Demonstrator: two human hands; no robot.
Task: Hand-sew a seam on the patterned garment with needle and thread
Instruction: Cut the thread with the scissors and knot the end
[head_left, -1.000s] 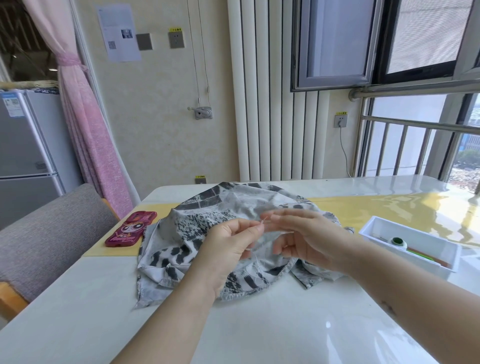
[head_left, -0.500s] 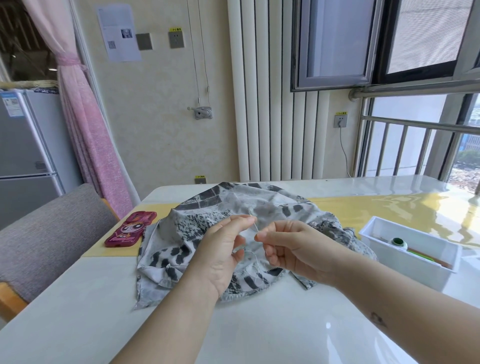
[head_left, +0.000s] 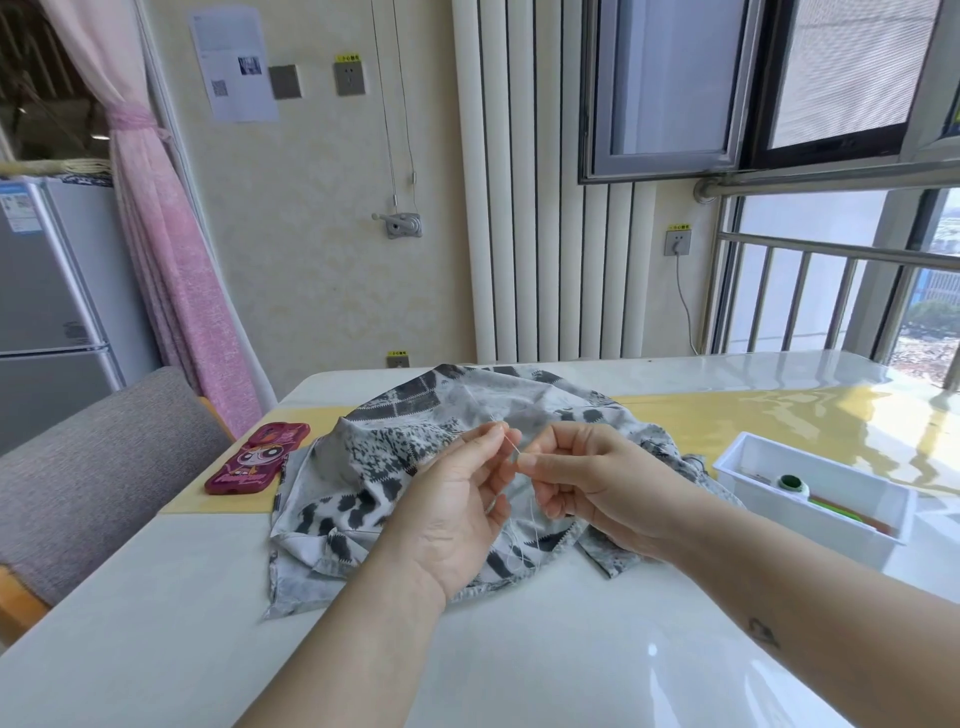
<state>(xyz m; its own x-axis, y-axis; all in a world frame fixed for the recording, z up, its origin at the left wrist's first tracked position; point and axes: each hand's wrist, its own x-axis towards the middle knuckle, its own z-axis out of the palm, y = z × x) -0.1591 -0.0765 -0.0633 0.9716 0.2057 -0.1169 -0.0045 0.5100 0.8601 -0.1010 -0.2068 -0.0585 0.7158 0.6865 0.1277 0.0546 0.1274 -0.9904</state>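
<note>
The left hand and the right hand are raised a little above the patterned garment, with their fingertips almost touching. Between them runs a thin pale sliver, which I take for the needle. The left thumb and forefinger pinch its upper end and the right thumb and forefinger pinch its lower end. The other fingers of both hands are loosely curled. Which end has the eye, I cannot tell.

The thread hangs down in loose strands under the hands and touches the cloth. The garment lies crumpled in the middle of the table, at 12 o'clock from the hands. A white tray with a green-capped spool stands at 3 o'clock from it. A phone in a red cartoon case lies at 9 o'clock.

The risks, as I judge them:
- The hanging strands are slack and close together, so a fast pull could make a knot or a loop.
- The needle is held only at its ends. If one pinch slips, it may fall into the folds, where it is hard to find.
- The fingertips are very near the point, so a prick is possible.
- The cloth is bunched, so a stitch may catch two layers that should stay apart.
</note>
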